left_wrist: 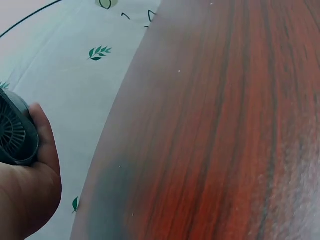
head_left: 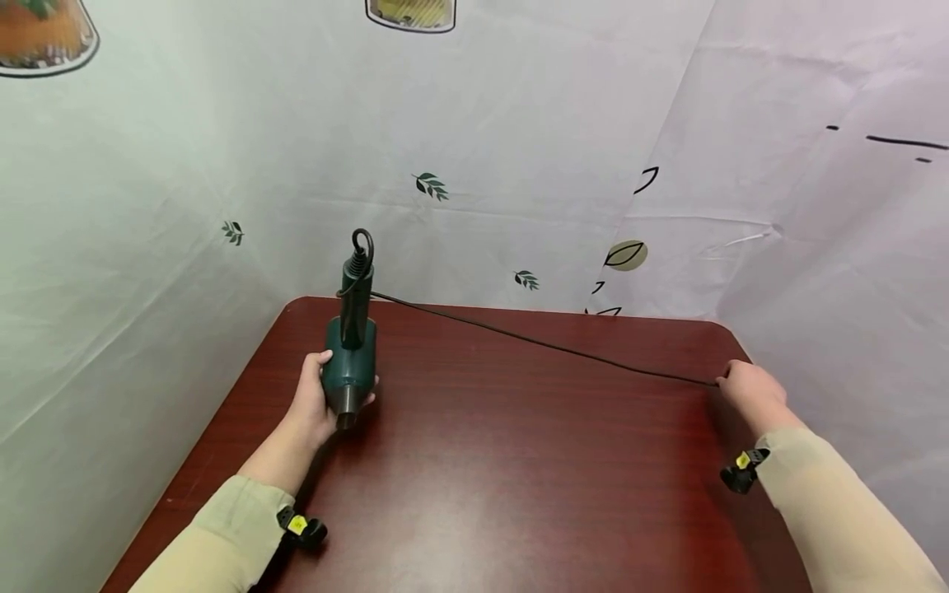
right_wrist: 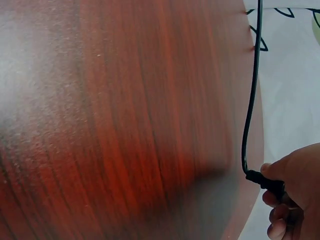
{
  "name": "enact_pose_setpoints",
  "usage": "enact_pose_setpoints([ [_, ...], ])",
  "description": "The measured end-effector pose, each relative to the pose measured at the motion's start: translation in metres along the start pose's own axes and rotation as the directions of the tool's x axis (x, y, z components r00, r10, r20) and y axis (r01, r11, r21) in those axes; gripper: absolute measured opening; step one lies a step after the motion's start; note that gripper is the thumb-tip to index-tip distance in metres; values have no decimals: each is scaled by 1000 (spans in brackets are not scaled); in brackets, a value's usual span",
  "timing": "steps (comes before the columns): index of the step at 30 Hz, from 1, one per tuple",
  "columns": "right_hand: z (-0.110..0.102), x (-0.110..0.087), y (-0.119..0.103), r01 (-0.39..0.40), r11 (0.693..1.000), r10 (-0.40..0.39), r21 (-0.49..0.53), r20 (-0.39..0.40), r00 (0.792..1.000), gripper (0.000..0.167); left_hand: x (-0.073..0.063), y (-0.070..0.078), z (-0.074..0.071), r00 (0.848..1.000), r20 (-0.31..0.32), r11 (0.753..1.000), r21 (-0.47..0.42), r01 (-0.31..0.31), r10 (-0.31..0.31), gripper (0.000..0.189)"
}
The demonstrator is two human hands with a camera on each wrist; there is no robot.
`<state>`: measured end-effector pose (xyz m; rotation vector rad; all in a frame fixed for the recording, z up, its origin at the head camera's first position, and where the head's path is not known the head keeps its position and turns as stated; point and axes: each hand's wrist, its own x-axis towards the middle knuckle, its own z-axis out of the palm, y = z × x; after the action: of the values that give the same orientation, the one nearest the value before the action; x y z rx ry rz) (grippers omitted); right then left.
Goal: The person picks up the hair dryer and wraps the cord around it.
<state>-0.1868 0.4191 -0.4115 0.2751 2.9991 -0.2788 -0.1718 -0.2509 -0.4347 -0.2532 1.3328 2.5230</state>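
A dark green hair dryer (head_left: 348,362) is gripped around its body by my left hand (head_left: 311,403), over the left part of the table. Its handle points up and away, and the nozzle faces toward me. In the left wrist view the dryer's vented end (left_wrist: 12,132) shows beside the thumb side of the hand. From the handle a thin black cord (head_left: 519,336) loops and runs across to the right. My right hand (head_left: 752,395) holds the cord's end near the right edge. In the right wrist view its fingers curl around the black plug (right_wrist: 267,184), whose prongs are hidden.
Below both hands lies a reddish-brown wooden table (head_left: 519,461) with rounded far corners. A pale printed sheet (head_left: 482,123) with leaf drawings hangs behind it and along both sides. Small black devices are strapped at both wrists, over light sleeves (head_left: 237,527).
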Motion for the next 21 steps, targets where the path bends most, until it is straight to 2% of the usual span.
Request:
enact_pose_setpoints([
  [4, 4, -2, 4, -5, 1000, 5, 10, -2, 1000, 26, 3, 1, 1, 998, -65, 997, -74, -8, 3, 60],
  [9, 8, -4, 4, 23, 999, -22, 23, -41, 999, 26, 7, 7, 3, 991, -136, 982, -188, -17, -9, 68],
  [14, 8, -8, 1, 85, 996, -82, 34, -83, 993, 30, 9, 12, 3, 982, -184, 982, -178, -71, 38, 74],
  [17, 6, -12, 0, 153, 987, -148, 48, -94, 985, 31, 11, 13, 3, 965, -247, 982, -137, -128, 91, 74],
  [21, 1, -15, 2, 258, 960, -249, 111, -87, 965, 26, 14, 15, 1, 924, -355, 984, -48, -171, 143, 75],
])
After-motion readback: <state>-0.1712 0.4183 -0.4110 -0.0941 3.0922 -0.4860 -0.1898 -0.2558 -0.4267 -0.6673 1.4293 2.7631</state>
